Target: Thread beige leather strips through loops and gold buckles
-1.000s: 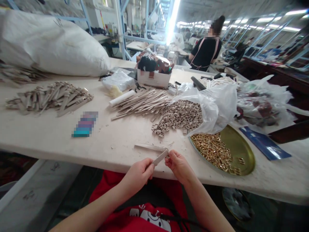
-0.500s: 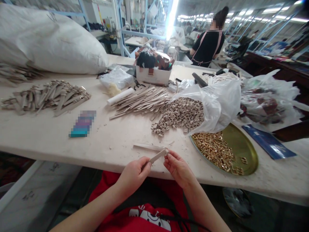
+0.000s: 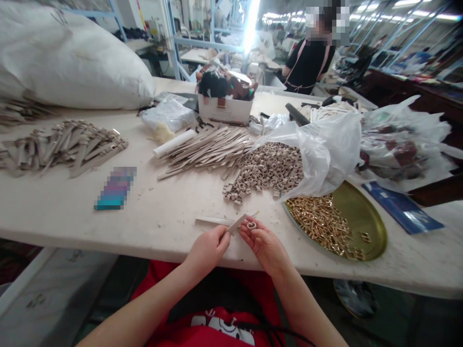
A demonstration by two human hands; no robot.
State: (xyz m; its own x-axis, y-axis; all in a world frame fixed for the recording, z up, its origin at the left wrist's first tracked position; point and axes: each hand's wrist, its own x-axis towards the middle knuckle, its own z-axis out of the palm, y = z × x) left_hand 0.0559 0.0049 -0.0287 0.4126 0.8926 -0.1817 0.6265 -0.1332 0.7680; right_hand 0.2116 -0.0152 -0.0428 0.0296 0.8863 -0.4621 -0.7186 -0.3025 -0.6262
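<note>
Left hand (image 3: 209, 248) pinches beige strap (image 3: 237, 223) between thumb and fingers, strap tip angled up toward right hand (image 3: 265, 243). Right hand's fingertips pinch small loop (image 3: 251, 225) at strap tip. Both left of gold tray (image 3: 361, 221), near it. Loop pile (image 3: 271, 168) behind tray's left rim.

A long pale worktable (image 3: 65, 212) fills the middle. At twelve o'clock a bright ceiling light strip (image 3: 249, 24) glares between blue steel frames (image 3: 171, 43). A dark wooden bench (image 3: 415, 91) stands at two o'clock. A grey surface (image 3: 54, 299) lies low at eight o'clock.
</note>
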